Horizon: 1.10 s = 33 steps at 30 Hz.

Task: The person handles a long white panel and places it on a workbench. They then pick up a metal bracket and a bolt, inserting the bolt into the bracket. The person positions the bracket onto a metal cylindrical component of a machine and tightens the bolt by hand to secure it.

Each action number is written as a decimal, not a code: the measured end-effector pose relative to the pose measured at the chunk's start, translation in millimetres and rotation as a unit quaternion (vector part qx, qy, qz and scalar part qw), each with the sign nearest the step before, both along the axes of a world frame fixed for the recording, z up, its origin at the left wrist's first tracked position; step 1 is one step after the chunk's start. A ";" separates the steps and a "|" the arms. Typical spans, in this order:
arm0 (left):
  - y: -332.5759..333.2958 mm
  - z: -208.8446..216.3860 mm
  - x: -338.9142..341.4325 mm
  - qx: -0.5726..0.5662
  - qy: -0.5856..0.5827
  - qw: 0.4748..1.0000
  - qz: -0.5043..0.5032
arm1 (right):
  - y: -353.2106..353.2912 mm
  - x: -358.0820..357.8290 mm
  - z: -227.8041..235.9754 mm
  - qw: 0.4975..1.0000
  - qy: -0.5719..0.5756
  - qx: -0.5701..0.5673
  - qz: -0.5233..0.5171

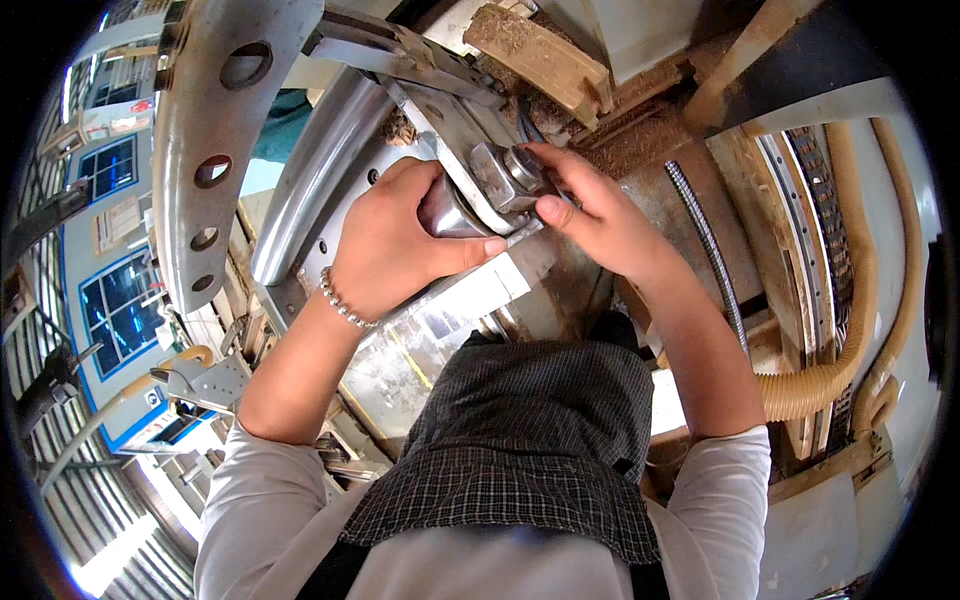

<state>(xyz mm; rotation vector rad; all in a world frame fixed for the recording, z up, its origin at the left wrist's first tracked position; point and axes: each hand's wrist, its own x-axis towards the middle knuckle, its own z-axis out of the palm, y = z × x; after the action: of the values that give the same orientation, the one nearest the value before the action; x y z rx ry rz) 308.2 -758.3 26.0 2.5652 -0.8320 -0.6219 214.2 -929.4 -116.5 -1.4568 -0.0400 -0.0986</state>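
My left hand (390, 235), with a beaded bracelet at the wrist, curls round a shiny rounded metal part (447, 213). Its thumb lies along the near side, and the other fingers are largely hidden behind the part. An upright metal plate (432, 115) runs past this part toward the far left. On the plate's right side sits a thick metal block (497, 172) with a round bolt-like end. My right hand (595, 205) grips that block between thumb and fingers. A pale flat piece (475, 295) lies just below my left thumb.
A curved metal arm with round holes (190, 150) rises at the left, beside a smooth steel bar (325, 175). Sawdust coats a wooden block (540, 60) at the back. A flexible metal conduit (705, 240) and tan ribbed hoses (850, 280) run along the right.
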 end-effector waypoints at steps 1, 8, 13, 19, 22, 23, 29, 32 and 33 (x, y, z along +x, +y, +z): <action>1.2 0.4 -0.6 0.007 0.003 1.000 0.001 | -3.2 0.4 2.8 1.000 0.008 -0.003 0.013; -4.7 6.8 -1.5 0.039 0.045 0.998 0.013 | -6.3 13.5 -20.7 0.994 -0.095 0.015 0.059; 1.0 -0.8 -1.2 -0.014 0.032 0.999 0.013 | -9.7 20.6 -27.3 0.986 -0.145 0.005 0.078; 1.0 -2.4 -1.0 -0.009 0.006 1.000 -0.001 | -13.2 22.9 -28.8 0.986 -0.140 0.036 0.080; 0.8 -2.5 -1.1 -0.015 0.014 1.000 0.004 | -7.8 19.4 -27.6 0.988 -0.131 0.050 0.062; 0.0 -2.7 -1.4 -0.021 0.007 1.000 0.002 | -1.8 14.8 -30.6 0.988 -0.119 0.077 0.053; -6.4 7.7 1.0 0.071 0.020 0.997 -0.013 | -6.0 23.8 -30.8 0.978 -0.078 0.169 0.099; -1.0 2.2 -1.3 0.032 0.053 0.998 0.024 | -3.0 9.9 -30.4 0.977 -0.007 0.196 0.090; -3.4 3.8 -1.5 0.024 0.065 0.997 0.030 | -0.6 9.6 -32.2 0.977 -0.030 0.193 0.082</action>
<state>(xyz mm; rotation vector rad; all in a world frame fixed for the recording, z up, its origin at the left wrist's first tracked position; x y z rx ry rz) 306.8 -761.7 29.9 2.5511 -0.7020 -0.7887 223.8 -930.0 -148.7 -1.0570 -0.1814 -0.0130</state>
